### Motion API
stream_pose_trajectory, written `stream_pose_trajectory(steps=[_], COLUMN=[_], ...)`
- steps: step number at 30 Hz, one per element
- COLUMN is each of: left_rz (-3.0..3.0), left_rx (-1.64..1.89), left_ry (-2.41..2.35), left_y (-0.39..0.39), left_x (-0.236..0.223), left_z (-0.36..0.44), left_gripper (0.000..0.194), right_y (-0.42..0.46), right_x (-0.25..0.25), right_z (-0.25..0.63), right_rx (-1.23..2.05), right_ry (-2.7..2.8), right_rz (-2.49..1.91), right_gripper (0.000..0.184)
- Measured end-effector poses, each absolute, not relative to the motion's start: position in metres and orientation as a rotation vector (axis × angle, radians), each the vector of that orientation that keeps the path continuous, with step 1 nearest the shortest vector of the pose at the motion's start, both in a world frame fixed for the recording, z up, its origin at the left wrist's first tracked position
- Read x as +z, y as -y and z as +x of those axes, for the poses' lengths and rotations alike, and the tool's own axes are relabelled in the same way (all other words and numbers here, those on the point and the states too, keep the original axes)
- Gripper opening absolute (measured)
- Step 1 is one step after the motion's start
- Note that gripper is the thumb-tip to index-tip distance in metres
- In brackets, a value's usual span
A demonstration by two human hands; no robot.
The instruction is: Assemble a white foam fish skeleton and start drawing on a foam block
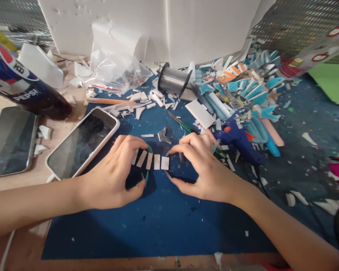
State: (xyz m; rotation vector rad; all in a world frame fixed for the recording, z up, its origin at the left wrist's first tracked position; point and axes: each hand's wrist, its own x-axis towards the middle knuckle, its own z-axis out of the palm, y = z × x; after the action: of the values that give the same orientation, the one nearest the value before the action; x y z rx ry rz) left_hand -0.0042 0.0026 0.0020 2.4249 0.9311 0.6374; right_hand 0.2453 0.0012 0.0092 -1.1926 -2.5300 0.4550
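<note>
Several small white foam rectangles lie in a slightly fanned row on the blue mat (155,229) between my hands. At the row's middle, my left hand (114,171) curves its index finger and thumb around one foam rectangle (149,161), tips at its two ends. Thin teal edges show at those fingertips; what they are is unclear. My right hand (200,165) closes in the same way on the end foam rectangle (165,163), fingertips at its upper and lower edges. Part of the row's left end is hidden behind my left fingers. A clear plastic scrap (164,136) lies just beyond.
Left are a white-cased phone (83,143), a dark phone (12,141) and a Pepsi bottle (25,82). Beyond the hands are a wire spool (173,79), a pencil (110,101) and a cutter knife (182,123). A blue glue gun (240,139) lies right, among foam scraps.
</note>
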Motion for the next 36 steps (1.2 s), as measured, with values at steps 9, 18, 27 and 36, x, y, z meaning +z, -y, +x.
stream_pose_trajectory(steps=[9,18,27,36], left_rz=[2.452,2.459,2.461,2.452], left_rx=[0.621,0.64,0.636,0.622], left_ry=[-0.945,-0.937,-0.945,-0.951], left_y=[-0.003,-0.004,-0.003,-0.004], left_x=[0.005,0.005,0.005,0.005], left_z=[-0.004,-0.003,-0.003,-0.003], left_gripper=[0.043,0.043,0.043,0.043], right_y=[-0.001,0.001,0.0,0.0], right_x=[0.01,0.011,0.007,0.005], right_z=[0.247,0.237,0.23,0.233], right_rx=[0.474,0.452,0.446,0.469], right_ry=[2.532,2.489,2.511,2.517], right_rz=[-1.218,-1.24,-1.223,-1.235], right_gripper=[0.029,0.051,0.036,0.034])
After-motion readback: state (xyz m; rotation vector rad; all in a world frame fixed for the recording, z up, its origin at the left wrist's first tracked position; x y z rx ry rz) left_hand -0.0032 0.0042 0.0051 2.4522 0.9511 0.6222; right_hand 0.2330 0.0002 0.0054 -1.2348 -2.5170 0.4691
